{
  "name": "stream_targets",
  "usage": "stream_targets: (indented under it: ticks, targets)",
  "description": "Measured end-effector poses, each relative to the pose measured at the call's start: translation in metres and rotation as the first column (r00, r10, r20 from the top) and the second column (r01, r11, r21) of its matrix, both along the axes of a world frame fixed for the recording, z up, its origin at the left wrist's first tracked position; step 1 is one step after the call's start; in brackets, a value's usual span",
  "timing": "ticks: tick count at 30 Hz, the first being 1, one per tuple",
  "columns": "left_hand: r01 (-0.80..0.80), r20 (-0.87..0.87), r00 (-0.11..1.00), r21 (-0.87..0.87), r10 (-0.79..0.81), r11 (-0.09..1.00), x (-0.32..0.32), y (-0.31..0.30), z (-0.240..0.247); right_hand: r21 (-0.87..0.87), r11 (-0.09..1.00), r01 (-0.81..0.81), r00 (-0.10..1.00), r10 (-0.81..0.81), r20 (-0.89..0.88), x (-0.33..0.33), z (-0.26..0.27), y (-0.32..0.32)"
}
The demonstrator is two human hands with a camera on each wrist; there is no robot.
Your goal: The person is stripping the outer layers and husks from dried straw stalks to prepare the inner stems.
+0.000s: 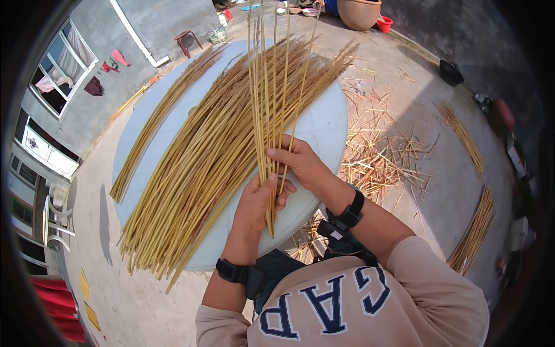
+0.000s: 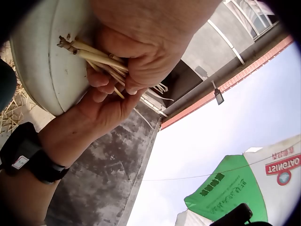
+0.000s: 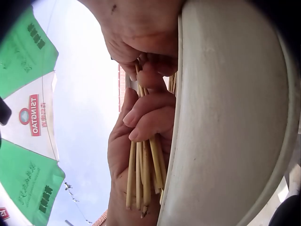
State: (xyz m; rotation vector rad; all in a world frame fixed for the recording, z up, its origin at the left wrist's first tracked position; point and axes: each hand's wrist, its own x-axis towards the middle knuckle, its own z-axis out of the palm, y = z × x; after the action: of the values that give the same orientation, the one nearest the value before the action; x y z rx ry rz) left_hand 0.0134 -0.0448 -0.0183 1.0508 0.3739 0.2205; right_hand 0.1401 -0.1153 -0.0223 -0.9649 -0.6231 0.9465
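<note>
While the left hand (image 1: pixel 252 199) grips a small sheaf of dry stalks (image 3: pixel 146 174) close to its cut ends, the right hand (image 1: pixel 302 165) pinches stems just above; I log both hands as narrow and loaded, stem count per hand not readable. Sheaf held near the close edge of the round worktop (image 1: pixel 329 113); contact cannot be told. Tops splay apart, so I infer that the low hold leaves the long stems free to spread. The main heap (image 1: pixel 196 156) lies aslant, feathery heads away from the person (image 1: pixel 358 306), probably so each stem lifts the same way round. A narrower row (image 1: pixel 153 130) sits apart to its left, likely kept as a separate lot. Pose: forearms (image 1: pixel 376 217) converge from either side, elbows bent; left fingers curl round the stems, right thumb across the front.
</note>
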Motion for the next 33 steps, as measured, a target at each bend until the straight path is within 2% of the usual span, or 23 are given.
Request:
stream_targets:
  ticks: [4,7,10,16,18,19,21,22,24,25,26,28,30,32,33]
  targets:
    - [-0.032,0.004,0.999,-0.052,0.033,0.998,0.002,0.004,-0.008,0.053,0.998,0.017,1.000,-0.017,0.000,0.002,-0.003,0.000]
    - [-0.014,0.029,0.999,-0.012,0.014,1.000,0.001,0.003,-0.011,0.005,1.000,-0.027,0.999,0.027,0.021,0.003,-0.006,-0.001]
    - [-0.028,0.021,0.999,0.024,0.027,0.999,0.001,-0.002,-0.009,0.049,0.999,0.017,0.999,-0.018,0.033,0.001,-0.008,-0.001]
    - [-0.109,-0.029,0.993,0.150,0.114,0.983,0.004,-0.009,-0.005,0.029,0.999,-0.016,1.000,0.016,0.011,0.002,-0.004,-0.006]
    - [-0.145,0.001,0.989,0.138,0.146,0.980,0.003,-0.009,-0.004,0.027,0.965,0.261,0.955,-0.262,0.138,0.001,-0.018,0.004]
    - [-0.151,0.004,0.988,0.139,0.152,0.979,0.002,-0.007,-0.004,0.029,0.967,0.255,0.956,-0.257,0.140,0.001,-0.022,0.007]
    - [-0.168,0.040,0.986,0.134,0.164,0.977,0.002,-0.003,-0.009,0.023,0.877,0.480,0.817,-0.457,0.352,0.004,-0.027,0.009]
    - [-0.183,0.044,0.983,0.128,0.179,0.975,0.000,-0.002,-0.010,0.021,0.884,0.467,0.822,-0.443,0.357,0.002,-0.026,0.009]
    - [-0.263,0.094,0.963,0.125,0.252,0.957,0.003,-0.002,-0.010,0.100,0.764,0.638,0.665,-0.612,0.427,0.002,-0.022,0.003]
    - [-0.275,0.096,0.959,0.114,0.265,0.955,0.002,-0.003,-0.011,0.219,0.847,0.485,0.763,-0.532,0.366,-0.001,-0.019,0.001]
    - [-0.278,0.086,0.960,0.148,0.267,0.949,0.003,-0.003,-0.010,0.219,0.847,0.485,0.763,-0.532,0.367,-0.005,-0.015,0.001]
    - [-0.285,0.076,0.958,0.169,0.276,0.943,0.003,-0.003,-0.014,0.050,0.951,0.304,0.853,-0.295,0.430,-0.013,-0.005,0.001]
    - [-0.252,0.040,0.967,0.245,0.250,0.936,0.004,-0.002,-0.018,0.080,0.951,0.300,0.853,-0.305,0.423,-0.012,-0.010,0.006]
    - [-0.250,0.024,0.967,0.272,0.253,0.929,0.004,-0.003,-0.018,-0.111,0.918,0.381,0.816,-0.277,0.508,-0.014,-0.001,0.007]
    - [-0.249,0.008,0.966,0.300,0.258,0.921,0.004,-0.004,-0.018,-0.113,0.919,0.379,0.816,-0.273,0.510,-0.011,-0.006,0.010]
